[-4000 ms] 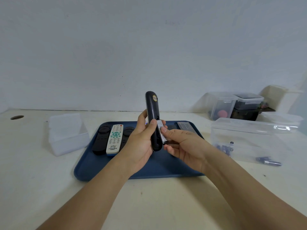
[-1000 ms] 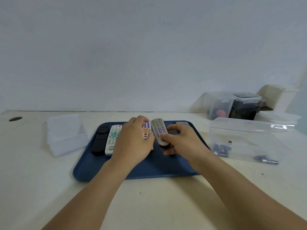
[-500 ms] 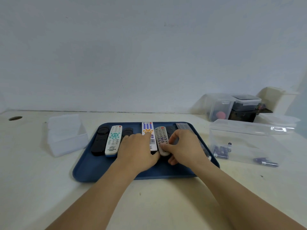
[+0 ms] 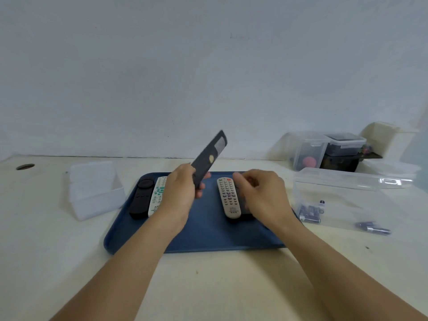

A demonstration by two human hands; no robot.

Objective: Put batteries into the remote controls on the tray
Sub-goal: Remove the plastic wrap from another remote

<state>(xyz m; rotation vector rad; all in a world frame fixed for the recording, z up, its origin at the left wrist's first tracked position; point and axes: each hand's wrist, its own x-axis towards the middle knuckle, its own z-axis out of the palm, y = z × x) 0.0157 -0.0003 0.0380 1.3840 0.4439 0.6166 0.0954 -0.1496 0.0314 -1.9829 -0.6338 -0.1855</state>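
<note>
A blue tray lies in front of me on the table. My left hand grips a dark remote by its lower end, lifted above the tray and tilted up to the right, its back with a round gold sticker facing me. On the tray lie a black remote, a white remote with green buttons and a grey remote. My right hand hovers just right of the grey remote with loosely curled fingers, over another dark remote. Batteries lie in a clear box on the right.
A white lidded plastic box stands left of the tray. Several clear containers stand at the back right by the wall. A round hole is in the table's far left corner.
My left hand has picked a dark remote up off the tray and raised it. My right hand has let go of the grey remote, which now lies flat on the tray.
</note>
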